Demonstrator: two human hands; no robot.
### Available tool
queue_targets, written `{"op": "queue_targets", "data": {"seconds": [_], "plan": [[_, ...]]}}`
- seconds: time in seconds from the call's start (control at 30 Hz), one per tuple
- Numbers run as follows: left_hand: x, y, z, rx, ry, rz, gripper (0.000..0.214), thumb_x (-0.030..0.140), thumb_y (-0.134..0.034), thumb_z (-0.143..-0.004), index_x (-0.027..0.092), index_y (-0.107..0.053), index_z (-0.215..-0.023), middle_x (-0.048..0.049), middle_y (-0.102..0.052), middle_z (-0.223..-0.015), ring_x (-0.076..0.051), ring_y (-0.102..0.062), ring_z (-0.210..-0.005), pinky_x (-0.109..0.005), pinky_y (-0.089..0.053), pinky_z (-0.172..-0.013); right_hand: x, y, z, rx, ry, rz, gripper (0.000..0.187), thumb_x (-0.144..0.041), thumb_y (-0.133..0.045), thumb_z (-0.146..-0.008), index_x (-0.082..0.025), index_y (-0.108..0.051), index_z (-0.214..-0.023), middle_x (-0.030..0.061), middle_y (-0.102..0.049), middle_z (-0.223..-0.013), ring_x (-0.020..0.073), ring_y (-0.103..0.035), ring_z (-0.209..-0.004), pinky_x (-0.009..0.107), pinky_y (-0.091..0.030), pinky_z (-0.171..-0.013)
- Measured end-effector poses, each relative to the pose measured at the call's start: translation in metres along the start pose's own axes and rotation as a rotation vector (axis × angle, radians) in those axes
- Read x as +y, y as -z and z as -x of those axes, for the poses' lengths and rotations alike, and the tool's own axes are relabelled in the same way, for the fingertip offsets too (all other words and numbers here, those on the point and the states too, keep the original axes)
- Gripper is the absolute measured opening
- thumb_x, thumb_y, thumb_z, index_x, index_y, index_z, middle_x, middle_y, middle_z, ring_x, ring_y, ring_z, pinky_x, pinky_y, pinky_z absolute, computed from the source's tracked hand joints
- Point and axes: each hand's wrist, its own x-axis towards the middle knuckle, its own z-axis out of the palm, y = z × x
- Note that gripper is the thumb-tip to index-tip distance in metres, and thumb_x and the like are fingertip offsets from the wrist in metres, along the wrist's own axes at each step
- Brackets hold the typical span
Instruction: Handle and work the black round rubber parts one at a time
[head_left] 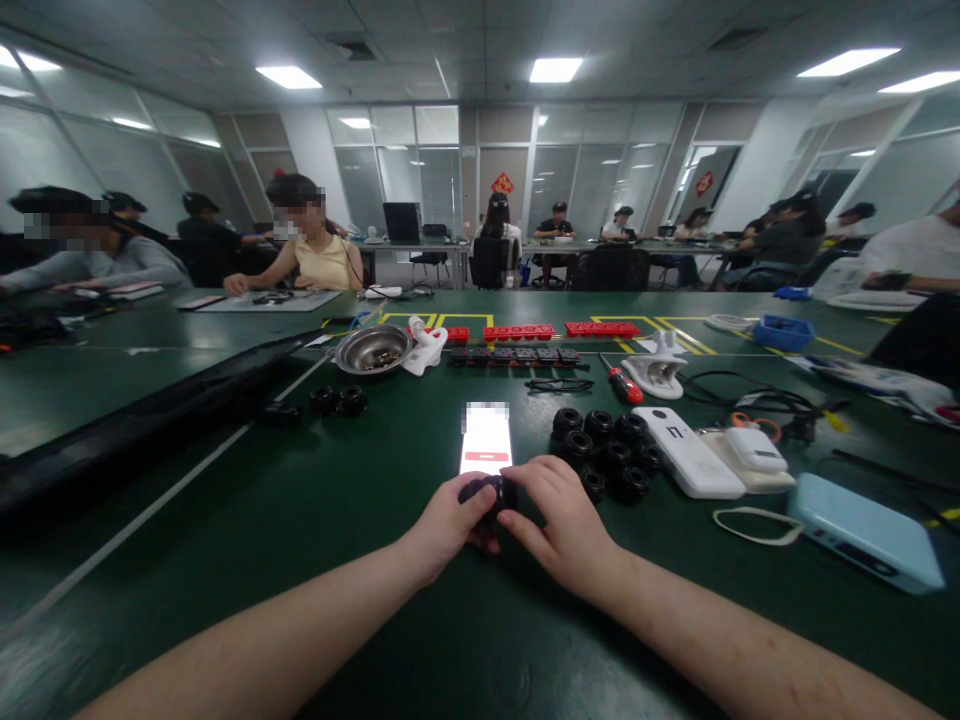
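Observation:
Both my hands meet over a small black round part (491, 493) on the green table (315, 520). My left hand (448, 525) pinches it from the left with closed fingers. My right hand (561, 515) grips it from the right, fingers curled around it. Just beyond them lies a phone (485, 440) with a lit white screen. A cluster of several black round parts (609, 450) sits to the right of the phone, and two more black round parts (338, 400) lie at the left.
A metal bowl (373, 349), red and black part rows (525, 343), a red-handled screwdriver (621, 381), white devices (690, 452), a light blue box (866, 530) and cables lie on the table. A long black bar (150, 415) runs along the left. Other people sit at the far tables.

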Motion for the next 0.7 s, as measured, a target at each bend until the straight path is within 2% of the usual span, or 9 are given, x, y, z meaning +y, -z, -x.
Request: {"op": "queue_targets", "data": {"seconds": [0.2,0.27,0.33,0.47,0.6,0.7], "plan": [[-0.003,0.0012,-0.0024,0.0,-0.029,0.048,0.051,0.055,-0.06,-0.064,0.012,-0.051,-0.09,-0.0015,-0.057,-0.065,-0.009,-0.054,-0.043,-0.02,-0.043,-0.04,-0.0015,0.0031,-0.0012,-0.053,0.112,-0.044,0.039,-0.018,-0.048,-0.08,-0.019,-0.041,-0.119,0.007,-0.052,-0.115,0.0221,-0.042,-0.107,0.043,-0.031,-0.095],[-0.0041,0.001,-0.0027,0.014,-0.034,0.056,0.051,0.054,-0.061,-0.064,0.011,-0.051,-0.09,-0.0021,-0.057,-0.068,-0.01,-0.054,-0.047,-0.022,-0.045,-0.043,-0.0024,0.0039,-0.0013,-0.036,0.086,-0.044,0.044,-0.022,-0.051,-0.079,-0.018,-0.038,-0.121,0.0079,-0.051,-0.115,0.0234,-0.042,-0.106,0.045,-0.031,-0.095],[-0.0049,0.0008,-0.0026,0.029,-0.033,0.05,0.052,0.053,-0.063,-0.063,0.011,-0.051,-0.091,-0.0026,-0.057,-0.069,-0.01,-0.054,-0.048,-0.023,-0.047,-0.044,-0.0028,0.0033,-0.0011,-0.011,0.041,-0.039,0.043,-0.027,-0.054,-0.078,-0.018,-0.041,-0.118,0.0087,-0.053,-0.11,0.0246,-0.045,-0.101,0.045,-0.036,-0.089],[-0.0048,0.0013,-0.0019,0.014,-0.027,0.011,0.054,0.055,-0.064,-0.06,0.011,-0.052,-0.09,-0.0023,-0.057,-0.068,-0.01,-0.055,-0.046,-0.022,-0.045,-0.043,-0.0023,0.0005,-0.0002,0.005,0.008,-0.035,0.027,-0.027,-0.054,-0.078,-0.018,-0.05,-0.104,0.0079,-0.057,-0.095,0.0241,-0.049,-0.09,0.043,-0.042,-0.079],[-0.0014,0.0008,-0.0006,0.001,-0.025,0.039,0.054,0.056,-0.061,-0.062,0.012,-0.053,-0.091,-0.0034,-0.058,-0.07,-0.011,-0.055,-0.048,-0.022,-0.044,-0.042,-0.0028,0.0006,0.0003,-0.031,0.078,-0.064,0.033,-0.018,-0.048,-0.08,-0.02,-0.046,-0.113,0.0082,-0.054,-0.107,0.0232,-0.047,-0.099,0.043,-0.04,-0.085],[0.0006,-0.0002,0.0005,0.02,-0.015,0.04,0.053,0.057,-0.059,-0.063,0.011,-0.053,-0.089,-0.0038,-0.057,-0.07,-0.011,-0.055,-0.049,-0.022,-0.045,-0.043,-0.0041,0.0023,0.0002,-0.031,0.09,-0.061,0.039,-0.018,-0.049,-0.079,-0.019,-0.042,-0.117,0.0081,-0.052,-0.113,0.0236,-0.044,-0.104,0.043,-0.036,-0.09]]}}
